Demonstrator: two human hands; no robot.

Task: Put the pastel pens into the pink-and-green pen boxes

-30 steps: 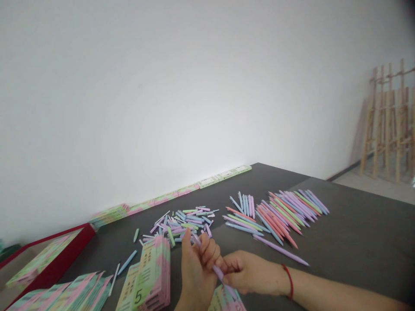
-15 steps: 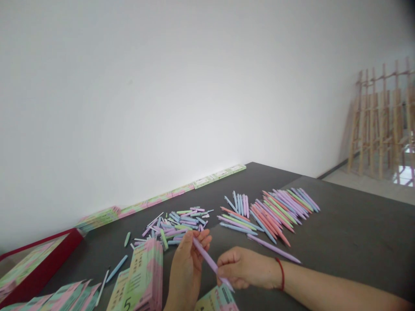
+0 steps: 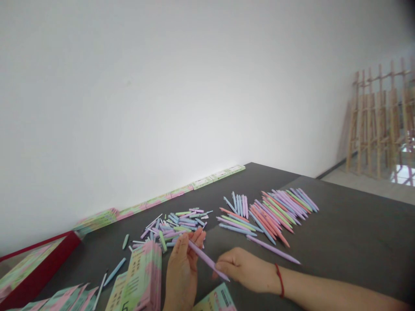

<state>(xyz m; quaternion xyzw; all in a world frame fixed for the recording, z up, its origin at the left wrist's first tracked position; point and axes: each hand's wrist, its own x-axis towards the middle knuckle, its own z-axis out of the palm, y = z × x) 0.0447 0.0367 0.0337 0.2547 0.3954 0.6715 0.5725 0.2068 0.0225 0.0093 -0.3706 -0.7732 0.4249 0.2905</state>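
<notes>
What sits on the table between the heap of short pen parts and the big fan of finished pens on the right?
In the head view, a smaller group of pens lies between the heap of short pen parts and the big fan of pens; around it the dark table is bare.

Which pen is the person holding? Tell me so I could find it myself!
Start at the dark grey table and its wide row of pastel pens, then look nearer, where two bare hands meet. The lilac pen slants between the left hand and right hand. It is the only pen lifted off the table.
</notes>
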